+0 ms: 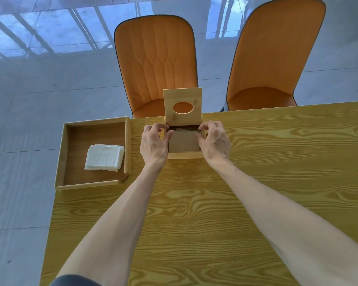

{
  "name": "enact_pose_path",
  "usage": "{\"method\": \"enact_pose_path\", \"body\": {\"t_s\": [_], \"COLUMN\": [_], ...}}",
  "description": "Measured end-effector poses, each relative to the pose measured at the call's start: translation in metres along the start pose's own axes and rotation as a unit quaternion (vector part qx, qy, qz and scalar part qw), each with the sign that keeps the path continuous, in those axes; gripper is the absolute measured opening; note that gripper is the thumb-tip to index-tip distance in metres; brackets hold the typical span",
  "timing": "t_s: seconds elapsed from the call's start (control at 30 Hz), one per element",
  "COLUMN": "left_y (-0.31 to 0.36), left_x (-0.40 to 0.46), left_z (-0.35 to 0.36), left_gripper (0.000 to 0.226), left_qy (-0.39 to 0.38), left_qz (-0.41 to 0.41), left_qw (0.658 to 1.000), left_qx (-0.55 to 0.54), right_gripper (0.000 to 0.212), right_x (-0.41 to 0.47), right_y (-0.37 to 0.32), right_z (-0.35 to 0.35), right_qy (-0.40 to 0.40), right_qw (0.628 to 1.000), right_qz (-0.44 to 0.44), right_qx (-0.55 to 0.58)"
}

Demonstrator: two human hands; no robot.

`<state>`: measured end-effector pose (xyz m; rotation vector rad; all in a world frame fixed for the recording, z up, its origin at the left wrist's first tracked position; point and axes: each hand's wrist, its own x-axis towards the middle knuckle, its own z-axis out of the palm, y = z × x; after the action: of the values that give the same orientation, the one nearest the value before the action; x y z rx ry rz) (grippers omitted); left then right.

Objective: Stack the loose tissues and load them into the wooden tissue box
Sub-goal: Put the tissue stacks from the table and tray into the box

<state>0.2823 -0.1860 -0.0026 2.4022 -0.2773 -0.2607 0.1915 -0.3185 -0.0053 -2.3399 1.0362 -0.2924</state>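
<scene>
The wooden tissue box [185, 155] stands at the table's far edge. Its lid [182, 96], with an oval hole, is tipped upright at the back. Inside the box lies a flat grey-brown layer [184, 142]; I cannot tell whether it is tissues in shadow or the box floor. My left hand [154, 142] is at the box's left wall and my right hand [214, 141] at its right wall. The fingers of both curl over the rim and the thumbs touch the inner layer's edges. A stack of white tissues [104, 157] lies in the wooden tray [60, 153] to the left.
The tray overhangs the table's [256, 172] left edge. Two orange chairs [156, 65] [277, 58] stand behind the far edge, over a glossy tiled floor. Bare wood lies to the right of the box and in front of it.
</scene>
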Motion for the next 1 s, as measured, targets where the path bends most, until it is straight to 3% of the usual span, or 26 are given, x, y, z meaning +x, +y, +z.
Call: {"method": "enact_pose_path", "body": {"t_s": [0.33,0.53,0.73,0.9,1.0], "left_y": [-0.02,-0.065,-0.131,-0.159,-0.164], "left_x": [-0.012,-0.024,-0.02,-0.008,0.004], "left_z": [-0.025,-0.08,-0.136,-0.158,-0.159], "left_gripper": [0.031,0.027,0.039,0.064,0.072], "left_qy": [0.026,0.077,0.102,0.02,-0.031], "left_qz": [0.006,-0.04,-0.113,-0.19,-0.228], "left_qw": [0.999,0.994,0.988,0.981,0.971], "left_qx": [-0.046,-0.068,-0.001,-0.016,-0.063], "right_gripper": [0.027,0.023,0.027,0.039,0.051], "right_x": [-0.012,-0.044,-0.078,-0.097,-0.098], "right_y": [-0.004,-0.042,-0.104,-0.153,-0.172], "right_z": [-0.005,-0.003,0.037,0.071,0.088], "right_qy": [0.031,0.056,-0.136,-0.333,-0.44], "right_qw": [0.998,0.981,0.957,0.918,0.875], "right_qz": [-0.003,-0.121,-0.105,-0.072,-0.032], "right_qx": [0.047,0.139,0.234,0.202,0.197]}}
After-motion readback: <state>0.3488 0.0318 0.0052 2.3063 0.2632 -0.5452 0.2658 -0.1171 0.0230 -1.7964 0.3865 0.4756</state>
